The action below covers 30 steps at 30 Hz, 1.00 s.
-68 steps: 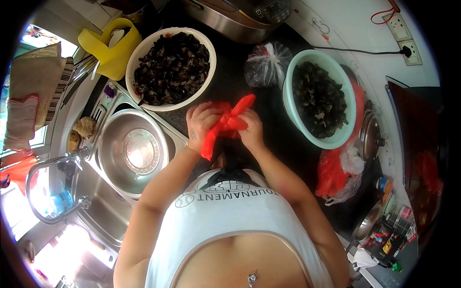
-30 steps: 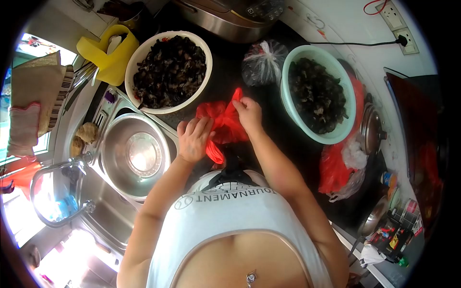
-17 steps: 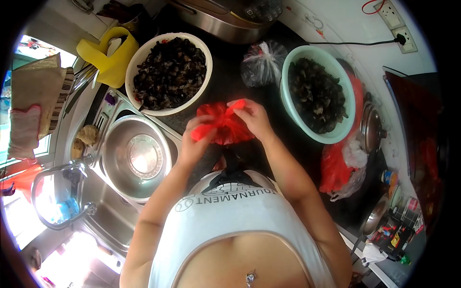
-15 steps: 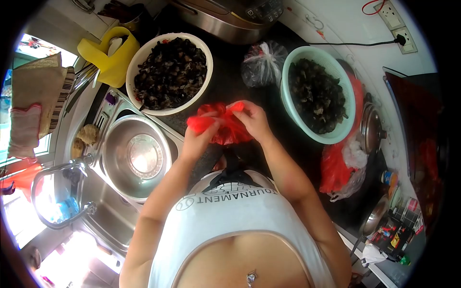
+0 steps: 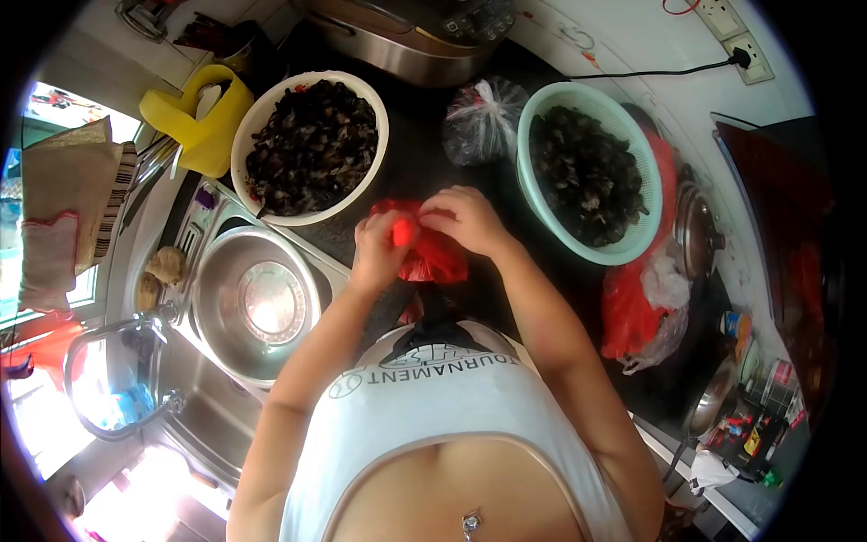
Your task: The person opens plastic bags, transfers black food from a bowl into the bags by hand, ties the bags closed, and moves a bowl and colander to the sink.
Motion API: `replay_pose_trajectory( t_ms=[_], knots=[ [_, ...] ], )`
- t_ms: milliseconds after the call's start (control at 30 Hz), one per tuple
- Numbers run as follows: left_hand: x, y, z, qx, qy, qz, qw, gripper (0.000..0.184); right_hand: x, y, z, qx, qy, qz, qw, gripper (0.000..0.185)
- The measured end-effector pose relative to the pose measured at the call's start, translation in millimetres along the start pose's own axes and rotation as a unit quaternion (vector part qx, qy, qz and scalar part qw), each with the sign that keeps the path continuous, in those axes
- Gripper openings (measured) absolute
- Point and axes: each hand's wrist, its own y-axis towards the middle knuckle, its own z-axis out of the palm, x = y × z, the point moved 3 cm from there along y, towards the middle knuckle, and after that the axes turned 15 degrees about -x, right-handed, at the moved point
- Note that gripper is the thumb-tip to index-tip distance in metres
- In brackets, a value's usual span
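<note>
A thin red plastic bag (image 5: 435, 260) is between my hands, over the dark counter just in front of my body. My left hand (image 5: 377, 251) is closed round the gathered top of the bag, and a red tuft sticks out between its fingers. Beside it, my right hand (image 5: 468, 222) has its fingertips pinched together at the bunched plastic. What the bag contains is hidden. Beyond my left hand stands a cream bowl (image 5: 383, 149) full of dark, wet, leafy-looking pieces. To the right, a pale green colander (image 5: 657, 185) holds similar dark pieces.
A knotted clear bag (image 5: 485, 122) lies between the two bowls. A steel basin (image 5: 212, 271) stands in the sink on the left, near the faucet (image 5: 77, 384). There is a yellow holder (image 5: 203, 135) at the back left and a cooker (image 5: 397, 54) behind.
My left hand has closed over the bag's top, and the spread red plastic is now bunched. My right hand has stayed close beside it, its fingers shifting slightly.
</note>
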Motion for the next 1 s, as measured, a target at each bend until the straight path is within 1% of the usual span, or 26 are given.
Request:
replay_pose_trajectory(
  t_ms=[33,67,133,167,200,233,300,333,367,400,433,467,533,600,633,667,700,767,833,867,967,1000],
  knots=[
    [0,-1,-2,0.006,-0.057,-0.062,0.996,0.011,2,-2,-3,0.011,-0.013,0.010,1.000,0.013],
    [-2,0,-4,0.012,-0.054,-0.103,0.993,0.010,7,-7,-3,-0.001,0.009,0.011,1.000,0.012],
    [-4,-1,-7,0.025,-0.050,-0.183,0.982,0.007,16,-18,-3,0.024,0.019,0.004,1.000,0.012],
    [2,-1,-6,0.039,-0.059,-0.183,0.980,0.008,19,-21,-3,0.036,0.024,0.001,0.999,0.012],
    [14,-2,-5,0.052,-0.069,-0.183,0.979,0.009,15,-23,-3,0.057,-0.004,-0.005,0.998,0.012],
    [24,-3,-3,0.066,-0.078,-0.183,0.978,0.010,12,-23,-3,0.013,0.004,-0.013,1.000,0.013],
    [30,-2,0,0.039,-0.036,-0.052,0.997,0.011,7,-23,-3,-0.074,0.023,-0.027,0.997,0.015],
    [29,-1,1,0.027,-0.015,0.014,0.999,0.012,5,-19,1,-0.069,0.061,-0.006,0.996,0.018],
    [26,-2,2,0.023,0.031,0.108,0.993,0.013,5,-15,8,-0.065,0.099,0.015,0.993,0.021],
    [9,0,1,0.018,0.077,0.203,0.976,0.015,5,-11,12,-0.062,0.136,0.035,0.988,0.024],
    [-8,2,1,0.013,0.122,0.297,0.947,0.018,0,-12,18,-0.041,0.098,0.042,0.993,0.026],
    [-18,2,1,0.015,0.135,0.307,0.942,0.022,-10,-14,27,-0.019,0.061,0.048,0.997,0.028],
    [-29,2,5,0.012,0.163,0.354,0.921,0.020,-14,-12,30,0.017,0.008,0.057,0.998,0.029],
    [-30,0,6,0.018,0.190,0.388,0.902,0.017,-16,-6,28,0.042,0.066,0.073,0.994,0.029],
    [-28,1,6,-0.006,0.181,0.382,0.906,0.017,-17,-2,27,0.054,0.093,0.081,0.991,0.028],
    [-25,3,7,-0.031,0.171,0.378,0.909,0.018,-27,-1,30,0.044,0.150,0.102,0.982,0.027],
    [-24,6,8,-0.054,0.159,0.374,0.912,0.018,-28,1,26,0.057,0.130,0.094,0.985,0.026],
    [-18,5,3,-0.042,0.160,0.334,0.928,0.020,-30,0,21,0.087,0.095,0.081,0.988,0.024],
    [-21,5,-5,-0.012,0.143,0.309,0.940,0.021,-24,-2,17,0.044,0.050,0.035,0.997,0.020],
    [-17,3,-8,-0.028,0.130,0.319,0.938,0.023,-20,-1,13,0.020,0.026,0.011,0.999,0.018],
    [3,-16,-16,0.014,0.166,0.340,0.926,0.022,-6,-6,7,-0.044,-0.107,0.003,0.993,0.014],
    [8,-24,-19,0.026,0.178,0.329,0.927,0.025,-8,-12,11,-0.040,-0.116,0.021,0.992,0.016]
  ],
)
